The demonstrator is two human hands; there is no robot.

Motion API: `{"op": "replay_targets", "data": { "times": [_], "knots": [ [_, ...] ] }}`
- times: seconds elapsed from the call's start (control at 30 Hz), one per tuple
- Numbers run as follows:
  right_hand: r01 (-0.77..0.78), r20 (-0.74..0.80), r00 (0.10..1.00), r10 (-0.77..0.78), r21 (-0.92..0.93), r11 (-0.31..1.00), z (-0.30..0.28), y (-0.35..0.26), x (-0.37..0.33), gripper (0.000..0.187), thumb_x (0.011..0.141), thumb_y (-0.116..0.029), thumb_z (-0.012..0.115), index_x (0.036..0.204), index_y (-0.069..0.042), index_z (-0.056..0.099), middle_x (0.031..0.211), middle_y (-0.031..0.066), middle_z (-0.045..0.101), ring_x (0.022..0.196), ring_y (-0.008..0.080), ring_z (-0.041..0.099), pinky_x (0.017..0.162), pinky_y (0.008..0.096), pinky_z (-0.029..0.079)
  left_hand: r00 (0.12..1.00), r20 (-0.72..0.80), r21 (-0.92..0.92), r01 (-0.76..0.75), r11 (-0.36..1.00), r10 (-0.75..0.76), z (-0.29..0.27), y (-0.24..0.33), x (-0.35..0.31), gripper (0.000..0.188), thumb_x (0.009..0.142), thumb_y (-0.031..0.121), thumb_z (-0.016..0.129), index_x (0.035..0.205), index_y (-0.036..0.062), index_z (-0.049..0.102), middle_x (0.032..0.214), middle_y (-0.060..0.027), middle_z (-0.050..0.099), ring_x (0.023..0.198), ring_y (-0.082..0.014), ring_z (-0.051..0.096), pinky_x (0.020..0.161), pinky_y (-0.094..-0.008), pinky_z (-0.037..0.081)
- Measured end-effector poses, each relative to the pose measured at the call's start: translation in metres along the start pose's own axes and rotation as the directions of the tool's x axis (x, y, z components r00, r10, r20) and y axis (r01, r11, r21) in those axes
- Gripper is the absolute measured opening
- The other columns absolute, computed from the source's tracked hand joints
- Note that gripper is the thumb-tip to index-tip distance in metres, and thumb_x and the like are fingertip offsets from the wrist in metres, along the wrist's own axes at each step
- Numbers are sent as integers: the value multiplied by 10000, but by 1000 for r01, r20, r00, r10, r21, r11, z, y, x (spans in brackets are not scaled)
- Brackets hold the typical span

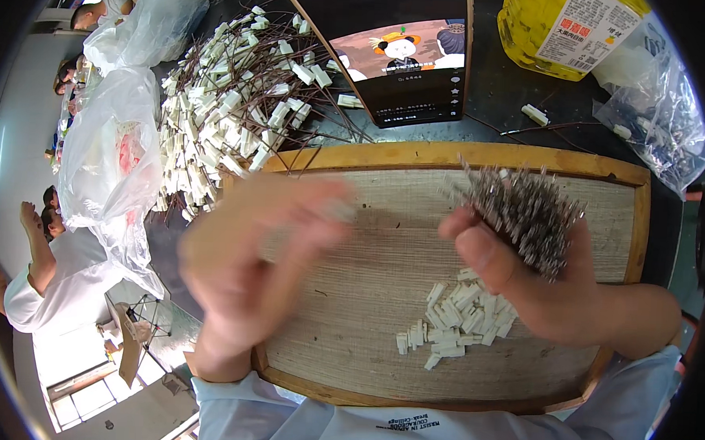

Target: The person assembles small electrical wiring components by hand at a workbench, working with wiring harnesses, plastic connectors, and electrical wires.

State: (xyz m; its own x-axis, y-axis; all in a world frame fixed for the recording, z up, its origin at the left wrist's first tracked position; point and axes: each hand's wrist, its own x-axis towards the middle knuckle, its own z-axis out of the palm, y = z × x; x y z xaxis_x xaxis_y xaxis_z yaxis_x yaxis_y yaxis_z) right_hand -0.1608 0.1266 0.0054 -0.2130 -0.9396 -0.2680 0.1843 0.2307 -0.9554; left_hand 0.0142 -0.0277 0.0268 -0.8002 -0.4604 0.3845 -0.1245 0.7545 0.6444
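My right hand (549,303) is closed around a thick bundle of thin dark wires (526,216), whose shiny metal ends fan upward. It is above the right part of a wood-framed tray (450,155). Over the tray's left side, my left hand (248,266) is smeared by motion. Its fingers point toward the bundle, and whether they hold anything is unclear. Small white plastic connector housings (462,319) lie in a loose heap on the tray, below my right hand.
Beyond the tray's left corner is a big pile of white connectors on brown wires (223,112). A phone (406,81) stands upright behind the tray. A yellow jug (534,31), a clear bag (664,116) and a loose connector (536,115) are at right. Plastic bags (103,162) and people are at left.
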Motion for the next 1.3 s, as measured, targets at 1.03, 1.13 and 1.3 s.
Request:
{"op": "replay_targets", "data": {
  "times": [1.03, 1.13, 1.3],
  "knots": [
    [-198, -26, 979, 202, 103, 975, -2, -16, -4, 96, 828, -91, 630, 878, -40, 566, 714, -32, 545, 663, 13, 482, 598, 186, 403, 976, 203, -578, 184, 795, -79, 20, -9, -11, 290, 707, 13, 744, 953, -46, 601, 874, -134, 580, 718, -179, 617, 625, -255, 520],
    [-208, -1, 978, 210, 100, 973, -3, -17, -4, 109, 823, -92, 638, 891, -37, 573, 717, -26, 558, 666, 17, 494, 608, 188, 412, 972, 237, -516, 130, 847, -5, 18, -10, -7, 272, 689, 19, 758, 915, -37, 618, 870, -126, 575, 721, -167, 611, 625, -250, 506],
    [-190, -21, 981, 192, 74, 979, -4, -17, -3, 116, 830, -101, 636, 899, -31, 575, 713, -29, 551, 665, 18, 492, 604, 191, 409, 981, 196, -474, 96, 875, -1, 17, -10, -7, 273, 673, 46, 776, 898, -24, 637, 851, -112, 576, 723, -161, 598, 614, -235, 463]
  ]
}}
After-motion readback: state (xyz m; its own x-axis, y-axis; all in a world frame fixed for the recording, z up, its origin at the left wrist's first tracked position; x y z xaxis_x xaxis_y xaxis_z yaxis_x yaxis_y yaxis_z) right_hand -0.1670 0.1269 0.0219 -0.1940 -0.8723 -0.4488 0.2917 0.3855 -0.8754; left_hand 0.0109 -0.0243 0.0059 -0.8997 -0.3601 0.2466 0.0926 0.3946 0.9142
